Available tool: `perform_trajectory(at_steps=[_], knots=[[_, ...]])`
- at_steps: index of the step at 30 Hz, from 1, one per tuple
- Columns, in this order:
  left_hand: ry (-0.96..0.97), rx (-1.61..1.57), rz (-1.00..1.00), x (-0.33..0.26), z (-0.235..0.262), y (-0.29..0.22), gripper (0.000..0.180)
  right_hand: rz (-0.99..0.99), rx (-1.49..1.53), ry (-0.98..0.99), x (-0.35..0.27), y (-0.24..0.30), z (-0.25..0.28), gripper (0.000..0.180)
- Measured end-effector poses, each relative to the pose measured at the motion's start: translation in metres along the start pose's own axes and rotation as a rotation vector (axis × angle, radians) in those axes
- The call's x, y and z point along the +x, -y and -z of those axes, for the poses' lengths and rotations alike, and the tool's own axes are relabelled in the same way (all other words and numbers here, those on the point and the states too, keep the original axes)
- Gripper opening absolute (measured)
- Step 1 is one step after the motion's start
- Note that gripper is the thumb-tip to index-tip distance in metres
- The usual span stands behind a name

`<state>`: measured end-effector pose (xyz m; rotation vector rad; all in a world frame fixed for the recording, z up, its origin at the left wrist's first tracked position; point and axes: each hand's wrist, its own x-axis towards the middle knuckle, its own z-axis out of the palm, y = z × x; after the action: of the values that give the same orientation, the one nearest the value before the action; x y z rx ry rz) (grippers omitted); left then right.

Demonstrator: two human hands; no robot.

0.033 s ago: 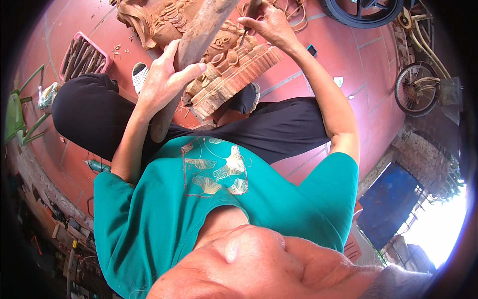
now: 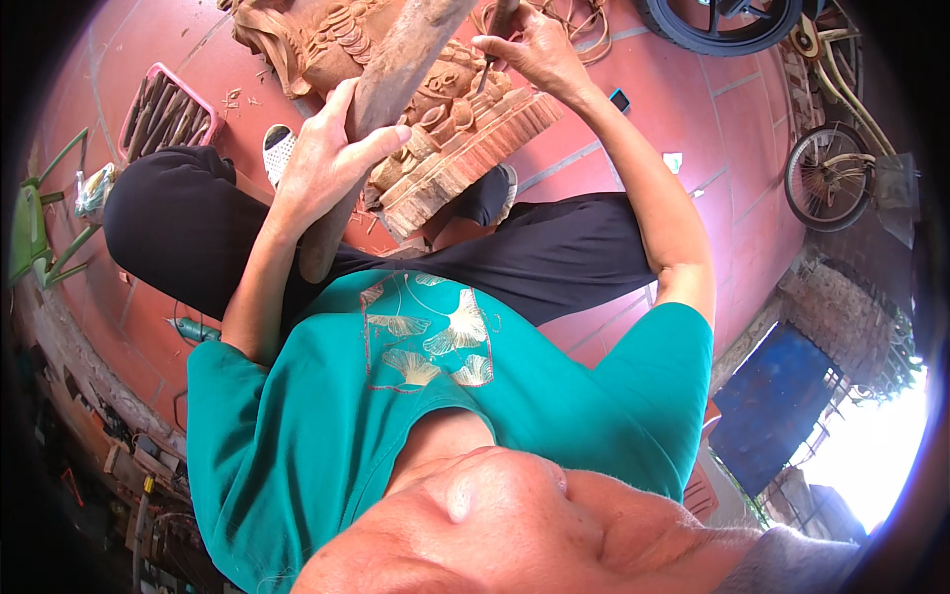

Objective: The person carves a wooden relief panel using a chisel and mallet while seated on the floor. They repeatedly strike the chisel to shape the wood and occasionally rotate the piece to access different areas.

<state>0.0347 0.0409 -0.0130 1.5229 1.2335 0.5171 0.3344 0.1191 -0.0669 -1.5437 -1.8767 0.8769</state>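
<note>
My left hand (image 2: pixel 322 163) is closed round a long, thick wooden mallet (image 2: pixel 401 74), which slants from my lap up past the top edge. My right hand (image 2: pixel 544 54) grips a chisel (image 2: pixel 504 18) by its dark handle. Its thin blade points down at a brown wood carving (image 2: pixel 465 153) with rounded relief shapes and a stepped base; whether the tip touches is hard to tell. The mallet hides part of the carving, which lies on the floor before my legs.
A pink basket (image 2: pixel 214 127) of dark-handled tools stands at the left, near a green metal stand (image 2: pixel 30 223). Wood chips (image 2: pixel 234 97) lie on the red tiles. A phone (image 2: pixel 619 100) lies beyond my right forearm. Wheels (image 2: pixel 829 178) and a dark tyre (image 2: pixel 727 45) are at the right.
</note>
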Motion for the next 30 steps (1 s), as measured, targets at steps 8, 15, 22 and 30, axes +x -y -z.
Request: perform_trajectory(at_steps=[8, 15, 22, 30], knots=[[-0.004, 0.0, 0.027, 0.004, 0.002, -0.001, 0.07, 0.003, -0.199, -0.045, 0.004, -0.001, -0.004, 0.055], [-0.022, -0.073, -0.04, 0.003, 0.0, -0.006, 0.065, 0.104, -0.208, -0.055, 0.004, -0.003, -0.014, 0.04], [-0.007, -0.202, -0.084, 0.003, 0.005, -0.01, 0.053, 0.221, -0.114, -0.002, 0.007, -0.036, -0.023, 0.046], [0.083, -0.123, 0.046, -0.005, 0.039, -0.055, 0.048, 0.259, -0.056, 0.032, 0.01, -0.039, -0.02, 0.047]])
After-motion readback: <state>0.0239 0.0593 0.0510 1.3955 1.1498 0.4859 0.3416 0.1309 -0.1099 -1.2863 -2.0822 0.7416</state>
